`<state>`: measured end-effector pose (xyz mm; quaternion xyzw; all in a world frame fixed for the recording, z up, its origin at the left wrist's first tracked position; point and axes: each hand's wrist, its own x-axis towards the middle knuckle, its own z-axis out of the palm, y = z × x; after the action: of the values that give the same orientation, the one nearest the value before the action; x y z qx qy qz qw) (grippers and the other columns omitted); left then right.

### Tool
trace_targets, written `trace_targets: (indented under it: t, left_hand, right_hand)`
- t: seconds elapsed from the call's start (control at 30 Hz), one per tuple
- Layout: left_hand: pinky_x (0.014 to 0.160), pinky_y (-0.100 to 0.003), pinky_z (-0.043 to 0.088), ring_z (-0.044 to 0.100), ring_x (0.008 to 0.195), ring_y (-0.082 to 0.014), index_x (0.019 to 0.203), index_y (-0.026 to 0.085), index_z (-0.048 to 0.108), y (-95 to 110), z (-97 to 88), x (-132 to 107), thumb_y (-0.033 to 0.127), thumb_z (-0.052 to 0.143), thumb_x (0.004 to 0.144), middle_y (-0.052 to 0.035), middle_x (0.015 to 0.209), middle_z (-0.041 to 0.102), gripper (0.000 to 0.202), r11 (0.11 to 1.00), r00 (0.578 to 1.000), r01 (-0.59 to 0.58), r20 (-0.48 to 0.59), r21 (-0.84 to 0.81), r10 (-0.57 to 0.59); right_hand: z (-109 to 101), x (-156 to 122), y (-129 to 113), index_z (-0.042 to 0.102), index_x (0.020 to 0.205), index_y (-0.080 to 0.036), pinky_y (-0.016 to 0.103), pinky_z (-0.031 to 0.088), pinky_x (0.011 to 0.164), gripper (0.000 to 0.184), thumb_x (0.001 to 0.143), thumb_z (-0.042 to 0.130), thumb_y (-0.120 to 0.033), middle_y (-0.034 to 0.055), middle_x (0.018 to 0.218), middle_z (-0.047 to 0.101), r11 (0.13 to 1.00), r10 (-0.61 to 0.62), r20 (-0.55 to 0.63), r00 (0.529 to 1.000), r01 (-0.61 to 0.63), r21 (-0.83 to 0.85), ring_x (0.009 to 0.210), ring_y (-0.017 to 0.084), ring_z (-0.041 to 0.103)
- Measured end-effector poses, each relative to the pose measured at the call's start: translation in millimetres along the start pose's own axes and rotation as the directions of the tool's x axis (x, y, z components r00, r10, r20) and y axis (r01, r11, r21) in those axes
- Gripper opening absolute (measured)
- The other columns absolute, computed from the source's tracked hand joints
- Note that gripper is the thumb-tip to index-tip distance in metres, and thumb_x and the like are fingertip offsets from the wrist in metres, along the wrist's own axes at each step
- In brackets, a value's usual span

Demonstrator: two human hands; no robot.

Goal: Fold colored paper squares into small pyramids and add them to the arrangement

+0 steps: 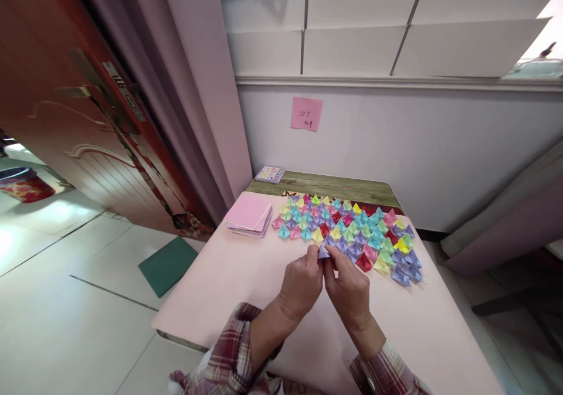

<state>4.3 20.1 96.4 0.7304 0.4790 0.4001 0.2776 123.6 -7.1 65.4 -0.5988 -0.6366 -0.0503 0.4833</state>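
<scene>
Pinches a small folded lavender paper piece [324, 252] between the fingertips of left hand [303, 281] and right hand [349, 286], both closed on it and close together, with thumbs and forefingers against its sides. Covers much of it with the fingers, so cannot tell its full shape. Holds it over the pink-covered table [246, 278], roughly midway between left and right edges, just at the near border of many folded paper pieces [349, 231]. Has these set out in close rows across the far half, reaching to the right edge, in lavender, turquoise, yellow, green, pink and red.

Has at the left edge, toward the far left corner, a stack of pink paper [248, 210]; in that corner, a flat pack with a printed cover [270, 174], on the green wood-grain strip [334, 183] along the far edge. Faces a pink note [307, 113] on the wall beyond, handwritten "357". Wears plaid sleeves [229, 348] over the near edge. Has a dark green board [169, 265] on the floor beside the left edge.
</scene>
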Motion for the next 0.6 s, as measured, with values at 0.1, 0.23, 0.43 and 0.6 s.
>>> trace_targets:
  t: [0.1,0.23,0.43,0.6]
  left_hand:
    - [0.054,-0.026,0.036,0.062,0.057,-0.0223,0.096,0.020,0.058,-2.7,-0.1,-2.0,0.018,0.055,0.086,-0.0054,0.064,0.062,0.011,0.992,0.993,-0.103,-0.054,0.080,0.107]
    - [0.049,-0.025,0.037,0.064,0.055,-0.0213,0.101,0.018,0.053,-5.2,-0.9,-2.6,0.015,0.046,0.090,-0.0036,0.063,0.065,0.013,0.907,0.965,-0.217,-0.063,0.362,0.256]
    - [0.048,-0.025,0.044,0.066,0.055,-0.0203,0.107,0.016,0.048,-0.8,-4.8,0.7,0.009,0.045,0.086,-0.0012,0.065,0.067,0.022,0.850,0.951,-0.245,-0.055,0.467,0.304]
    - [0.057,-0.023,0.049,0.067,0.060,-0.0158,0.108,0.019,0.053,0.9,-11.0,2.3,0.009,0.045,0.086,-0.0011,0.074,0.071,0.025,0.959,0.972,-0.225,-0.028,0.174,0.233]
  right_hand:
    - [-0.9,3.3,-0.6,0.067,0.113,-0.022,0.025,0.052,0.074,0.026,0.091,0.054,-0.017,0.0061,0.099,0.075,0.997,-0.074,-0.047,0.996,0.074,0.007,0.078,0.017,0.071]
    - [-0.9,5.5,-0.9,0.067,0.103,-0.019,0.021,0.051,0.066,0.017,0.092,0.055,-0.016,0.0032,0.084,0.075,0.986,-0.166,-0.132,0.977,0.163,-0.038,0.068,0.013,0.069]
    - [-3.5,9.7,-3.8,0.067,0.098,-0.017,0.022,0.050,0.063,0.014,0.090,0.055,-0.015,0.0016,0.079,0.073,0.987,-0.133,-0.158,0.978,0.116,-0.111,0.063,0.012,0.068]
    - [-8.2,10.5,-9.7,0.070,0.097,-0.020,0.021,0.053,0.064,0.017,0.088,0.055,-0.018,0.0015,0.082,0.074,0.994,0.080,-0.137,0.987,-0.069,0.081,0.064,0.012,0.068]
